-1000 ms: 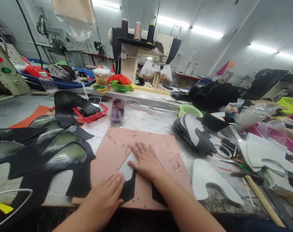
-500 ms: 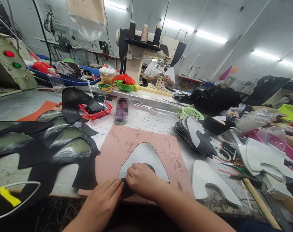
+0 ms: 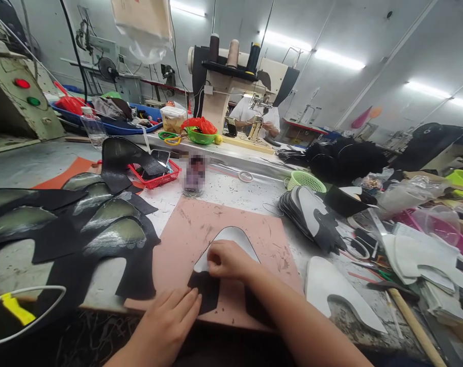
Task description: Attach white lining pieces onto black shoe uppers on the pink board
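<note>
A black piece with a white rounded panel (image 3: 233, 235) lies on the pink mat (image 3: 166, 255), its black legs toward the front edge. My right hand (image 3: 231, 259) is curled over the middle of the panel, fingers bent; whatever it may pinch is hidden. Flat on the lower left of the black part rests my left hand (image 3: 174, 313), its fingers stretched out close together. Left of the mat, several black pieces with shiny greenish domes (image 3: 117, 237) overlap. A white curved piece (image 3: 323, 285) lies to the right.
A stack of black and white pieces (image 3: 306, 214) stands right of the mat, near a green basket (image 3: 306, 181). Behind are a red basket (image 3: 160, 178) and a sewing machine (image 3: 216, 92), with a person beyond it. A wooden handle (image 3: 415, 323) lies front right.
My right hand has moved up and slightly right over the white panel, uncovering more of the black part and a gap between its legs. My left hand has shifted slightly.
</note>
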The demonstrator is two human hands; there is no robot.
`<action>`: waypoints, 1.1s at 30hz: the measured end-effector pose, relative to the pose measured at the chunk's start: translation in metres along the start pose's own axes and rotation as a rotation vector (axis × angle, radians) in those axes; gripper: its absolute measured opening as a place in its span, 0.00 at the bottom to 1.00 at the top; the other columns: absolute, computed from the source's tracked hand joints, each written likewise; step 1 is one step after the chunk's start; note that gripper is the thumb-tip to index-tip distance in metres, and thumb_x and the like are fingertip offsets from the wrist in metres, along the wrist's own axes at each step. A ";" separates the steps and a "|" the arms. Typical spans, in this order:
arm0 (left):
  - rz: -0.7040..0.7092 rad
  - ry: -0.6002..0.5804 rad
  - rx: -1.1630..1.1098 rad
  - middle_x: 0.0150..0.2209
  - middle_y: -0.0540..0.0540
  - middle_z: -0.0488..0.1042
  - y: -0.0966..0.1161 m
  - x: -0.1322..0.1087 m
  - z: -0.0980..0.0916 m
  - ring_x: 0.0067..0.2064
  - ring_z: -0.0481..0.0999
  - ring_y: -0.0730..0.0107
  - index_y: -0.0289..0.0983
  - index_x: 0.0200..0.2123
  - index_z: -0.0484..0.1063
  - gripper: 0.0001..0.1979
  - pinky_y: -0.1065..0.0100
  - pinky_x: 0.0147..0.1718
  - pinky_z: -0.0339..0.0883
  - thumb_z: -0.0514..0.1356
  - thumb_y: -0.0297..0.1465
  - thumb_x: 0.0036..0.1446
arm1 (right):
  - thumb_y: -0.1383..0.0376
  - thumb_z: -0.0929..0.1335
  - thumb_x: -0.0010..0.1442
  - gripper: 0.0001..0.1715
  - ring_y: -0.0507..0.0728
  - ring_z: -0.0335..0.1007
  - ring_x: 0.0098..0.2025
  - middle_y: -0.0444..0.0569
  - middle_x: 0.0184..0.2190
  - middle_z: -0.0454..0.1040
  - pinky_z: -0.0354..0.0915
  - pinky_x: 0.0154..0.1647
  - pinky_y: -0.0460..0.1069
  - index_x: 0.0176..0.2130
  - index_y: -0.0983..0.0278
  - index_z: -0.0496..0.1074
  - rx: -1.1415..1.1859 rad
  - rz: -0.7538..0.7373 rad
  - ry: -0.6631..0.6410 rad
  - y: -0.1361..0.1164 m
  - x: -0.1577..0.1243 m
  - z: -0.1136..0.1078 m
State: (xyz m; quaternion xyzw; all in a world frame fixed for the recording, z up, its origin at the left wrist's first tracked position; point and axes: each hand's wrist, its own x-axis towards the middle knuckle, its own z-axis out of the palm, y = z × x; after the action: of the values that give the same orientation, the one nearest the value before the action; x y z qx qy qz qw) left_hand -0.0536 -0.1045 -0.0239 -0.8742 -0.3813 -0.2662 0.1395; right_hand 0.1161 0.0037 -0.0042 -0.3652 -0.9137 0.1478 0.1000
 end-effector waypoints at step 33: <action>0.131 -0.037 -0.112 0.36 0.43 0.77 -0.038 0.025 0.017 0.37 0.76 0.68 0.34 0.38 0.72 0.14 0.68 0.36 0.71 0.46 0.23 0.58 | 0.69 0.64 0.49 0.24 0.54 0.59 0.55 0.51 0.53 0.66 0.56 0.55 0.49 0.48 0.63 0.68 0.302 -0.134 0.081 0.006 -0.039 0.014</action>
State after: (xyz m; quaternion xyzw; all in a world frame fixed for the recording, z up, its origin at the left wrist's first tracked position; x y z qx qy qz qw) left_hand -0.0614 -0.0563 -0.0220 -0.9084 -0.3104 -0.2614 0.1005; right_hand 0.1434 -0.0221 -0.0223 -0.2901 -0.8985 0.2614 0.2002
